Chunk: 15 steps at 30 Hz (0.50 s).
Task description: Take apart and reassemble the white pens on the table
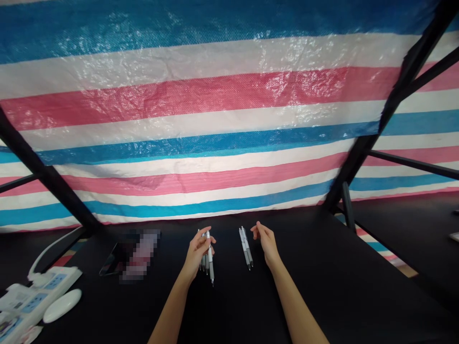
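Observation:
My left hand (197, 248) is closed around a white pen with a grey grip (210, 253), its tip pointing down toward me. Several similar pens (204, 263) show under and beside that hand, partly hidden by the fingers; I cannot tell which of them it also holds. In the middle of the black table, two white-and-grey pens (245, 248) lie side by side, tips toward me. Just right of this pair is my right hand (267, 241), its fingers loosely bent and a little apart, holding nothing and not touching the pens.
A dark flat device (114, 258), partly pixelated, lies on the table (229, 306) to the left. Nearer the left edge are a white power strip (39, 296) with a cable and a white oval object (62, 306). Black frame bars (362, 143) and a striped sheet (215, 143) stand behind.

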Tool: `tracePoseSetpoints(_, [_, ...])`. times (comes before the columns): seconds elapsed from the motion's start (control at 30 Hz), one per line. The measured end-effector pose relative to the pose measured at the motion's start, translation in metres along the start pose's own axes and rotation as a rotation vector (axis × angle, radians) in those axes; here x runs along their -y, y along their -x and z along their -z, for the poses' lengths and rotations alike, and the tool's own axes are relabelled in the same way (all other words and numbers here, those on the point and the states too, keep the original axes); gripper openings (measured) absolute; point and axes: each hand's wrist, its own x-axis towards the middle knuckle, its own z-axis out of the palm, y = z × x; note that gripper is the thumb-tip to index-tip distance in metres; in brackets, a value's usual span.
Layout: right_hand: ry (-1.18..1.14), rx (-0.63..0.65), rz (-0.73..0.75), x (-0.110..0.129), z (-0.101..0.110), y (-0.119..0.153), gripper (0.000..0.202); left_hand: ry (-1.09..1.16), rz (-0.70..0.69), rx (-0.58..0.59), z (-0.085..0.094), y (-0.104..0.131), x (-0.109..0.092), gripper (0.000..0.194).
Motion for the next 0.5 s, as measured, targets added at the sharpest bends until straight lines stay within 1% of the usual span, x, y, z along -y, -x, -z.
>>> tracePoseSetpoints(0.2, [0.022,0.002,-0.003,0.004,0.002,0.002,0.051,0.001,-0.01,-0.002,0.001,0.001,-0.002,0.049])
tracePoseSetpoints(0.37, [0.02,-0.015,-0.001,0.0,0.002,0.0,0.051,-0.012,0.012,0.02,-0.001,0.004,-0.006,0.06])
tracePoseSetpoints(0.5, [0.022,-0.006,-0.005,-0.006,0.002,-0.002,0.052,-0.016,0.032,0.054,-0.003,0.005,-0.007,0.062])
